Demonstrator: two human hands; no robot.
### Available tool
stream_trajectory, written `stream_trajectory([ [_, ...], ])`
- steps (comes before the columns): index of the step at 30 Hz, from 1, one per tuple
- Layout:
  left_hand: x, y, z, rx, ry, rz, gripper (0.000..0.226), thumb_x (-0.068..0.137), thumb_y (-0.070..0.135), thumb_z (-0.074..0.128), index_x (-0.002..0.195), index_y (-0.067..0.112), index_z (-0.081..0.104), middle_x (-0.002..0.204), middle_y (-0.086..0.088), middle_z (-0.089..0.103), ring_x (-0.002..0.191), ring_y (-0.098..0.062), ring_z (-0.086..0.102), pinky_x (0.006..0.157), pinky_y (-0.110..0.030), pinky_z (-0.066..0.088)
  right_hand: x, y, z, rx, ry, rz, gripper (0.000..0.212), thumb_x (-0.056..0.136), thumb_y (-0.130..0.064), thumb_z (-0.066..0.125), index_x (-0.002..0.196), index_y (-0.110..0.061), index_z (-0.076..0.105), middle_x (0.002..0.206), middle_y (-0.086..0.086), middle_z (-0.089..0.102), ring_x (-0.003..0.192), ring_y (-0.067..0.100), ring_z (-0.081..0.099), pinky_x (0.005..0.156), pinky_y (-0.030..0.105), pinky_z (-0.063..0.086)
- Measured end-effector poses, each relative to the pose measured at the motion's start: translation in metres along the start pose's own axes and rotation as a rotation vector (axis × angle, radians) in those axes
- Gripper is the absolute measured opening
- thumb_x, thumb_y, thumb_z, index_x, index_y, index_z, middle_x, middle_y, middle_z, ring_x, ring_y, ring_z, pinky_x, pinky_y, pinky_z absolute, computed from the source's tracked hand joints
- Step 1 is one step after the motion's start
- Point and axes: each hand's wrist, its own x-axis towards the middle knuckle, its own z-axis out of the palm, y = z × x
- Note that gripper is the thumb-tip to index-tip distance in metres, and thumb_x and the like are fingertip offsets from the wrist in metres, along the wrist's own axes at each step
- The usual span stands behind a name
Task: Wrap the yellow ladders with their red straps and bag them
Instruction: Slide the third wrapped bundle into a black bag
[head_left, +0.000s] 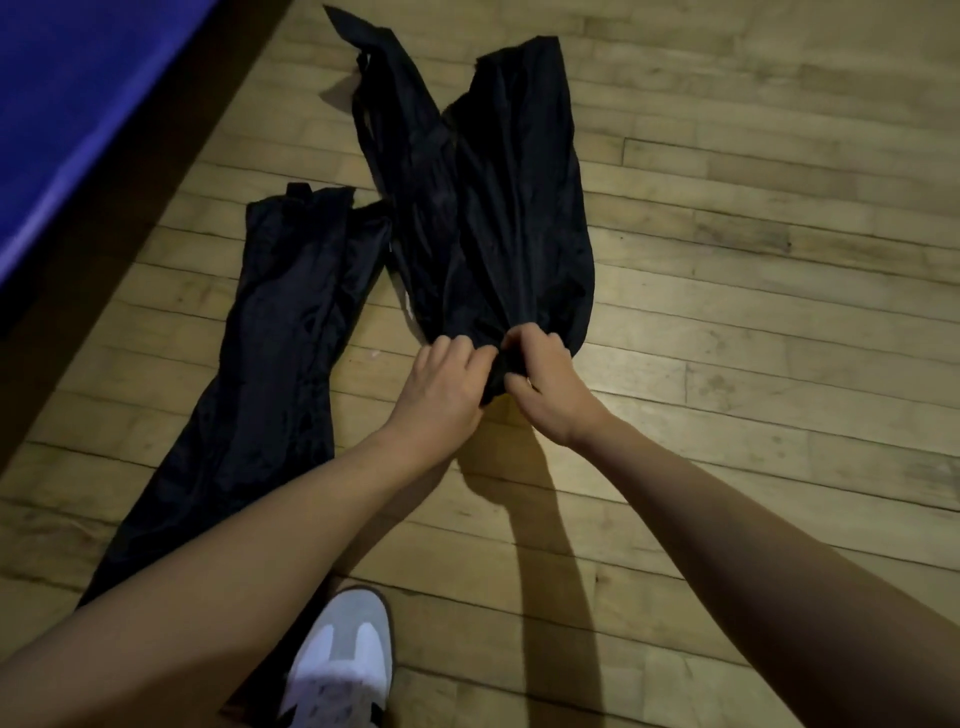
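— Where am I in the job?

— Head view: bagging. My left hand (441, 387) and right hand (545, 387) both have fingers clenched on the gathered mouth of the black bag (493, 208) on the floor (753, 312). No ladders visible, presumably inside.

— Next?

— Cinching it closed. A second bag (280, 332) lies just left, my shoe (340, 660) below.
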Motion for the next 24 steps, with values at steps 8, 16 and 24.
stream_trajectory([
  [8, 0.043, -0.007, -0.002, 0.098, 0.036, 0.143, 0.031, 0.057, -0.005, 0.077, 0.084, 0.002, 0.063, 0.079, -0.014, 0.055, 0.065, -0.033, 0.054, 0.054, -0.038, 0.044, 0.025, 0.032, -0.03, -0.294, 0.126, -0.074, 0.028, 0.078, -0.022, 0.067, 0.099, -0.009, 0.054, 0.096, 0.005, 0.045, 0.087, 0.025, 0.041, 0.076, 0.033, 0.033],
  [16, 0.1, -0.006, -0.001, -0.01, 0.042, 0.116, 0.036, 0.052, -0.017, 0.072, 0.082, 0.0, 0.058, 0.072, -0.016, 0.056, 0.058, -0.033, 0.057, 0.049, -0.036, 0.045, 0.047, 0.04, -0.039, -0.321, 0.292, -0.077, 0.027, 0.069, 0.004, 0.072, 0.092, 0.0, 0.058, 0.088, 0.017, 0.055, 0.067, 0.034, 0.055, 0.053, 0.034, 0.041],
  [24, 0.138, -0.01, 0.011, -0.011, 0.041, 0.1, 0.037, 0.062, -0.013, 0.073, 0.095, 0.0, 0.059, 0.072, -0.012, 0.058, 0.056, -0.031, 0.057, 0.049, -0.032, 0.042, 0.068, 0.06, -0.059, -0.297, 0.263, -0.066, 0.038, 0.085, 0.003, 0.056, 0.121, -0.008, 0.056, 0.104, 0.015, 0.051, 0.068, 0.034, 0.055, 0.049, 0.043, 0.05],
])
